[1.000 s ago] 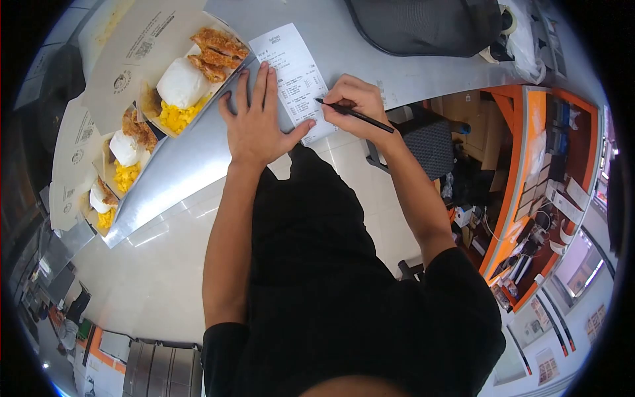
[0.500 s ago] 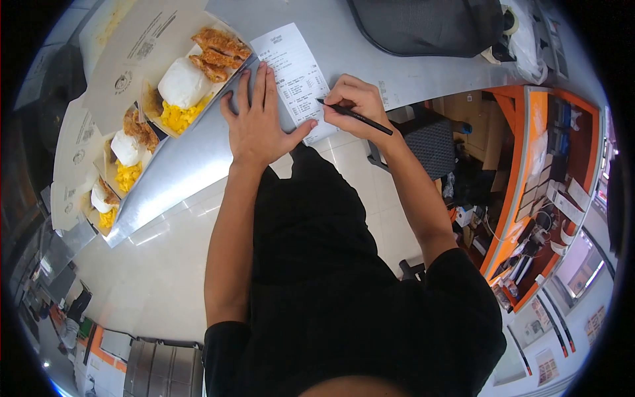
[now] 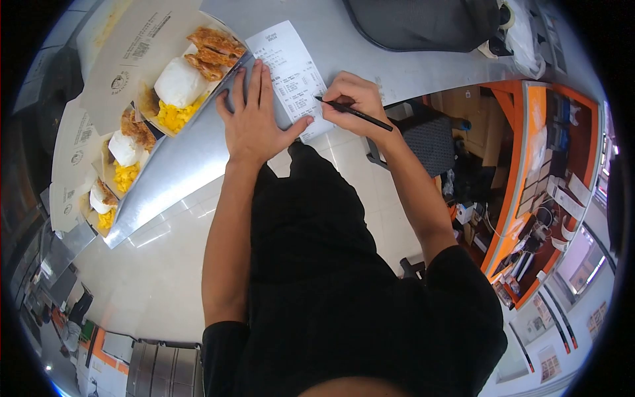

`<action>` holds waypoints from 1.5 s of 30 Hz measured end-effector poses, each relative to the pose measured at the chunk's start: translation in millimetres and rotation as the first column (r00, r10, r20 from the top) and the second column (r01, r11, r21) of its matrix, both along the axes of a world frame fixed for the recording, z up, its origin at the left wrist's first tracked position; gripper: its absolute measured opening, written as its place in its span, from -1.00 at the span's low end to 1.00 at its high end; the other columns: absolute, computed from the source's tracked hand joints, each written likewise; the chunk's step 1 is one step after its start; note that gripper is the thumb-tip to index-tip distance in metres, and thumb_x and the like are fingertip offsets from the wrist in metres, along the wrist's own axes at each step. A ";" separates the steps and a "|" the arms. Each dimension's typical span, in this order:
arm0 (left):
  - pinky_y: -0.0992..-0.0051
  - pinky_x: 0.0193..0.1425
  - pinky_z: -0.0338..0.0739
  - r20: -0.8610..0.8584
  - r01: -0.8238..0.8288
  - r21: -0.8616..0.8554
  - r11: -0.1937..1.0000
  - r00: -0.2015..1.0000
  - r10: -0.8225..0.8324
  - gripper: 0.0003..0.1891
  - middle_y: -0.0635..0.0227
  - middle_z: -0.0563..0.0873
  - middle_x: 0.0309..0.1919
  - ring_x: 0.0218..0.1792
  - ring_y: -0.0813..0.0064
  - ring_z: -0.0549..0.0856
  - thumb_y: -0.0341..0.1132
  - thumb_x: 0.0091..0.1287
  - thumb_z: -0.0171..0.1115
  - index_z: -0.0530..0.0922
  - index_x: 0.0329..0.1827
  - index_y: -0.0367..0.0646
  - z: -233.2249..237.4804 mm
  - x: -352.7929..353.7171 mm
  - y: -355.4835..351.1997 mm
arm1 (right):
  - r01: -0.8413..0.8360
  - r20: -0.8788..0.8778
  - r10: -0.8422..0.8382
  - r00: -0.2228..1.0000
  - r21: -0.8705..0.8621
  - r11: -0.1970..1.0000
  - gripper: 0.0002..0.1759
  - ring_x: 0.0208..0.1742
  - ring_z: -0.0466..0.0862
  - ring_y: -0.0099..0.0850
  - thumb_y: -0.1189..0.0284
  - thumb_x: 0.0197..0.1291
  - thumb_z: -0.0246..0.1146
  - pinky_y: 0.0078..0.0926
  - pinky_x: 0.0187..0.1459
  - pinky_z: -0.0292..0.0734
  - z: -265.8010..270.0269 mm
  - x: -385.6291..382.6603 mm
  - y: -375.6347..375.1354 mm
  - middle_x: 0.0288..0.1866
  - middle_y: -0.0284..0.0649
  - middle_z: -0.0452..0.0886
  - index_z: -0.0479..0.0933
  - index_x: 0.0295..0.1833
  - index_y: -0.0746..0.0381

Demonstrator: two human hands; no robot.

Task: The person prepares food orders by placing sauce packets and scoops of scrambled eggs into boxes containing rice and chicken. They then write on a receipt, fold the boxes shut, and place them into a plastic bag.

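Observation:
A long printed receipt [image 3: 291, 76] lies on the metal counter [image 3: 192, 159] at its near edge. My left hand [image 3: 254, 122] is flat with fingers spread, its fingers along the receipt's left side and its thumb on the lower part. My right hand [image 3: 357, 106] grips a black pen [image 3: 360, 114], whose tip is at the receipt's right half. Left of my left hand stand three open cardboard boxes, the largest box's lid [image 3: 132, 59] folded back. They hold white rice [image 3: 180, 83], yellow egg [image 3: 177, 117] and fried chicken [image 3: 215, 49].
A black bag-like object [image 3: 423, 23] rests at the counter's far side, beside clear plastic [image 3: 526, 46]. Below the counter on the right are a dark woven stool or basket [image 3: 423, 135] and an orange shelf unit [image 3: 512, 218] with assorted items. Another person [image 3: 69, 334] appears far off at lower left.
The view has shifted slightly, with the boxes and receipt a little further left in it. Both hands keep nearly the same places, the pen still in my right hand.

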State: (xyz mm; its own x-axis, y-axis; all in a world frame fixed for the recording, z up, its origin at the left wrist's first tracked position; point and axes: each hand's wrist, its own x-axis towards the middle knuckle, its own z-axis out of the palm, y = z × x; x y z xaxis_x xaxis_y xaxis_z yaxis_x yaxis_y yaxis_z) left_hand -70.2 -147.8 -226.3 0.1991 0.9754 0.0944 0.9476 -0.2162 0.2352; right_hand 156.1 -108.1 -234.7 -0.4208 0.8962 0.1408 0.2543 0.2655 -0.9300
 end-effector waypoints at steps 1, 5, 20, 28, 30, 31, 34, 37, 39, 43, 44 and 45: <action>-0.23 0.45 0.00 0.000 0.000 -0.001 1.000 1.000 0.000 0.18 0.26 0.20 0.62 0.59 0.13 0.12 0.51 0.10 0.21 0.19 0.59 -0.26 0.0 0.1 -0.3 | -0.003 0.011 0.003 1.000 -0.008 1.000 -0.86 -0.42 0.51 -0.70 0.71 -0.01 0.41 -0.72 -0.41 0.36 -0.8 0.2 0.0 -0.33 -0.34 0.54 0.60 -0.32 0.34; -0.22 0.45 0.00 -0.012 -0.002 0.000 1.000 1.000 0.002 0.18 0.26 0.21 0.62 0.59 0.14 0.13 0.51 0.09 0.22 0.22 0.58 -0.25 0.7 0.2 -0.4 | 0.000 0.022 0.000 1.000 -0.015 1.000 -0.86 -0.42 0.52 -0.69 0.69 -0.01 0.42 -0.72 -0.41 0.37 5.9 -2.4 -0.7 -0.32 -0.33 0.55 0.61 -0.33 0.33; -0.22 0.47 -0.01 -0.032 -0.005 -0.009 1.000 0.999 0.005 0.18 0.27 0.20 0.62 0.60 0.15 0.13 0.54 0.10 0.19 0.23 0.58 -0.24 1.5 0.4 0.0 | -0.017 0.036 0.016 0.999 0.037 0.999 -0.84 -0.45 0.50 -0.67 0.70 -0.05 0.41 -0.70 -0.44 0.35 3.5 -3.0 0.7 -0.36 -0.32 0.52 0.58 -0.35 0.33; -0.21 0.49 -0.03 -0.030 -0.012 -0.019 1.000 0.999 0.011 0.19 0.28 0.19 0.63 0.60 0.16 0.10 0.55 0.10 0.17 0.20 0.60 -0.23 0.8 1.0 -0.1 | 0.022 -0.002 -0.022 1.000 0.014 1.000 -0.84 -0.45 0.49 -0.66 0.69 -0.05 0.42 -0.69 -0.44 0.35 5.5 -0.1 0.0 -0.35 -0.31 0.54 0.58 -0.35 0.33; -0.21 0.49 -0.03 -0.016 -0.010 -0.017 1.000 1.000 0.009 0.19 0.27 0.18 0.63 0.61 0.15 0.10 0.55 0.10 0.17 0.20 0.60 -0.23 1.0 0.8 0.2 | -0.024 0.007 0.023 1.000 0.040 0.999 -0.84 -0.45 0.50 -0.65 0.69 -0.05 0.43 -0.68 -0.43 0.36 5.4 1.3 0.5 -0.35 -0.31 0.55 0.59 -0.35 0.33; -0.21 0.49 -0.03 -0.017 -0.011 -0.017 1.000 1.000 0.010 0.19 0.27 0.18 0.63 0.61 0.15 0.10 0.55 0.10 0.17 0.20 0.60 -0.23 1.0 0.7 0.1 | -0.026 0.017 0.025 1.000 0.016 1.000 -0.84 -0.45 0.50 -0.65 0.69 -0.04 0.43 -0.68 -0.43 0.36 5.2 1.1 0.3 -0.35 -0.31 0.55 0.59 -0.35 0.33; -0.21 0.48 -0.02 -0.037 -0.014 -0.027 1.000 0.999 0.013 0.19 0.27 0.18 0.63 0.60 0.15 0.11 0.55 0.10 0.18 0.20 0.59 -0.24 1.1 0.9 -0.3 | -0.028 0.027 0.027 0.999 0.001 1.000 -0.84 -0.45 0.50 -0.64 0.68 -0.05 0.44 -0.68 -0.43 0.35 3.2 0.0 0.2 -0.35 -0.31 0.56 0.60 -0.34 0.33; -0.21 0.48 -0.02 -0.027 -0.009 -0.027 1.000 1.000 0.008 0.19 0.26 0.19 0.62 0.60 0.14 0.11 0.55 0.10 0.19 0.20 0.59 -0.24 1.4 0.9 0.0 | -0.028 0.039 0.028 0.999 -0.006 1.000 -0.85 -0.44 0.54 -0.54 0.62 -0.04 0.43 -0.59 -0.41 0.41 8.5 -0.3 0.5 -0.37 -0.28 0.54 0.60 -0.33 0.33; -0.21 0.48 -0.02 -0.033 -0.008 -0.024 1.000 0.999 0.007 0.19 0.25 0.20 0.62 0.60 0.13 0.11 0.54 0.09 0.20 0.21 0.59 -0.24 2.6 1.2 0.0 | -0.029 0.050 0.030 0.998 -0.024 0.999 -0.85 -0.42 0.57 -0.44 0.56 -0.04 0.42 -0.50 -0.38 0.47 10.1 -0.2 0.2 -0.38 -0.25 0.52 0.60 -0.33 0.33; -0.22 0.48 -0.02 -0.029 -0.002 -0.018 1.000 1.000 0.001 0.19 0.25 0.20 0.62 0.60 0.12 0.11 0.54 0.09 0.21 0.22 0.58 -0.24 1.5 0.2 -0.4 | -0.034 0.047 0.034 0.998 -0.005 0.999 -0.86 -0.43 0.54 -0.55 0.63 -0.05 0.42 -0.59 -0.41 0.41 9.4 -1.5 0.1 -0.37 -0.29 0.53 0.59 -0.35 0.33; -0.22 0.48 -0.02 -0.029 -0.005 -0.022 1.000 1.000 0.004 0.19 0.25 0.19 0.62 0.60 0.12 0.11 0.54 0.09 0.21 0.21 0.59 -0.24 2.1 0.6 -0.3 | -0.029 0.045 0.029 0.999 0.009 1.000 -0.85 -0.45 0.49 -0.66 0.69 -0.06 0.42 -0.68 -0.44 0.34 9.7 -2.0 0.2 -0.36 -0.33 0.53 0.58 -0.37 0.33; -0.23 0.48 -0.03 -0.028 -0.008 -0.025 1.000 1.000 0.008 0.19 0.25 0.19 0.62 0.60 0.12 0.11 0.54 0.08 0.21 0.21 0.59 -0.24 2.4 1.1 0.2 | -0.029 0.044 0.028 0.999 0.011 1.000 -0.85 -0.45 0.49 -0.66 0.69 -0.06 0.42 -0.68 -0.44 0.34 8.6 -2.8 0.0 -0.36 -0.33 0.53 0.58 -0.37 0.33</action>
State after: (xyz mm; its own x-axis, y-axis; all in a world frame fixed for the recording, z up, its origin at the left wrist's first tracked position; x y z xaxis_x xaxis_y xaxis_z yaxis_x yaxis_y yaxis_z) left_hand -69.2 -147.6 -224.0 0.1936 0.9790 0.0640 0.9556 -0.2029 0.2136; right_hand 153.3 -108.0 -226.1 -0.4520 0.8823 0.1317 0.2868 0.2835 -0.9151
